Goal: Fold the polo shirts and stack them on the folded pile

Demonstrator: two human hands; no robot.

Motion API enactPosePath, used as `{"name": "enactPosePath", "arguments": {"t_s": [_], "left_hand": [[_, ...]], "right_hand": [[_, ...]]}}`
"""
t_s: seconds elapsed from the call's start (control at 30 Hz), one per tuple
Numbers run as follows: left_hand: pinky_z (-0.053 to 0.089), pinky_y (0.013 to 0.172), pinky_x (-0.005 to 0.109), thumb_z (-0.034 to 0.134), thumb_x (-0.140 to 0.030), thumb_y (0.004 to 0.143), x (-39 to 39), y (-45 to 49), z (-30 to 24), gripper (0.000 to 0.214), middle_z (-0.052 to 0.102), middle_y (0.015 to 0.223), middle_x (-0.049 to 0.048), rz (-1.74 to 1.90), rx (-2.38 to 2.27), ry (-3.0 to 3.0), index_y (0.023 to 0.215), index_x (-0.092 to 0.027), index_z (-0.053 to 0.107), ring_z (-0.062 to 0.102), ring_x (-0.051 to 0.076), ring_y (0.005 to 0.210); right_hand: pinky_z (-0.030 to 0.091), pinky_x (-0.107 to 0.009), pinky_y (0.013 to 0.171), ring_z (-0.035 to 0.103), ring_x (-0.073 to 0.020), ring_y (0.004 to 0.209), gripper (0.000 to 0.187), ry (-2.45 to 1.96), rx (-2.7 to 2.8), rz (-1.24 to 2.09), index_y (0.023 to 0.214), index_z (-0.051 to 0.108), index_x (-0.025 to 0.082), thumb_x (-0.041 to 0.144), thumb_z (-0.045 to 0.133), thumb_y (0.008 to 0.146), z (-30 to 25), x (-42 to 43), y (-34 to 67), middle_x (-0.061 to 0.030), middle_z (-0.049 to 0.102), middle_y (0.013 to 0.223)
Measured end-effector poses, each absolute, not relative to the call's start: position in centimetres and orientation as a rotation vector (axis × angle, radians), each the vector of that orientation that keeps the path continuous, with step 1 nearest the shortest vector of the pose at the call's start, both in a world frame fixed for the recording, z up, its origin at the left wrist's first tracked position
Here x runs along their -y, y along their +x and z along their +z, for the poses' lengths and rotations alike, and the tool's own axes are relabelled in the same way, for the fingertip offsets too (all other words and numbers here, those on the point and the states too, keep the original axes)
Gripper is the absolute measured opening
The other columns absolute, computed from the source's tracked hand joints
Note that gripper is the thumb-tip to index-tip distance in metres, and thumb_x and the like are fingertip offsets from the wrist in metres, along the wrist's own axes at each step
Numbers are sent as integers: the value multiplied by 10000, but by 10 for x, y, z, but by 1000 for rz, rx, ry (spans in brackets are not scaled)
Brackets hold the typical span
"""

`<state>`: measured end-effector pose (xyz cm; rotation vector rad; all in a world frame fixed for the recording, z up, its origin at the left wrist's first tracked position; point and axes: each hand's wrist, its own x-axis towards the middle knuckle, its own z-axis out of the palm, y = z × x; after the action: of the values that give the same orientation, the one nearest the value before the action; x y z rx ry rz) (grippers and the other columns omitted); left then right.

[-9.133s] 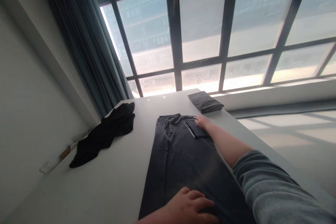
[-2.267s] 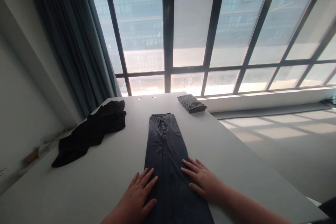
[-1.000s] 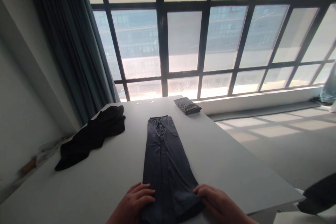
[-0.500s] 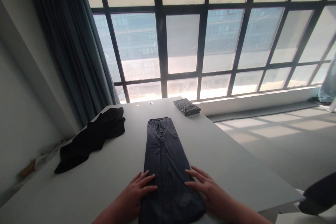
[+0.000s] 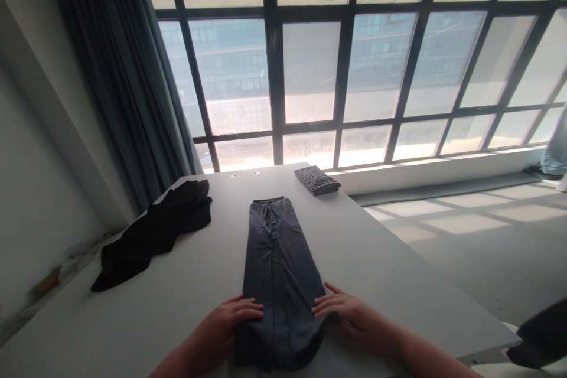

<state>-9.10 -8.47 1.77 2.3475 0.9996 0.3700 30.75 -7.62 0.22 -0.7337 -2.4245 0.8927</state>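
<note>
Dark grey trousers (image 5: 281,260) lie lengthwise on the white table (image 5: 376,271) in front of me, narrow and flat, their gathered waistband at the far end. My left hand (image 5: 233,319) grips the left edge near the lower end, fingers on top of the cloth. On the opposite edge my right hand (image 5: 343,310) holds the fabric, its fingers closed over it. Between the hands the near end is raised and curves off the tabletop. My thumbs are mostly hidden.
A crumpled black garment (image 5: 159,230) lies at the table's left side. The folded striped cloth (image 5: 316,181) sits near the far right corner. A dark curtain (image 5: 119,82) hangs at left beside the large window. Off the right edge, a black object (image 5: 543,333) is partly visible.
Both hands have gone from spread fingers resting on the trousers to gripping their side edges. The near end of the trousers has come up off the table.
</note>
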Motion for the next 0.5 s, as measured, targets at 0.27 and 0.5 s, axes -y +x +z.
{"name": "enactPosePath", "arguments": {"t_s": [0.27,0.5], "left_hand": [[558,958,370,539,-407,965,63,-84,16,336,777,1107,52,709,-1074,1845,1151,-228,753,711,270,1040],[490,678,310,610,-837,827,12,-83,-27,765,663,821,36,1005,-1074,1531,1198,-171,664,589,188,711]], "right_hand": [[510,-301,759,561,-187,774,749,-1080,1962,988,834,645,137,816,383,1014,-17,39,299,-63,620,803],[396,-234,574,450,-121,651,804,-1104,1648,1187,947,635,136,928,528,855,-13,-6,283,-21,523,734]]}}
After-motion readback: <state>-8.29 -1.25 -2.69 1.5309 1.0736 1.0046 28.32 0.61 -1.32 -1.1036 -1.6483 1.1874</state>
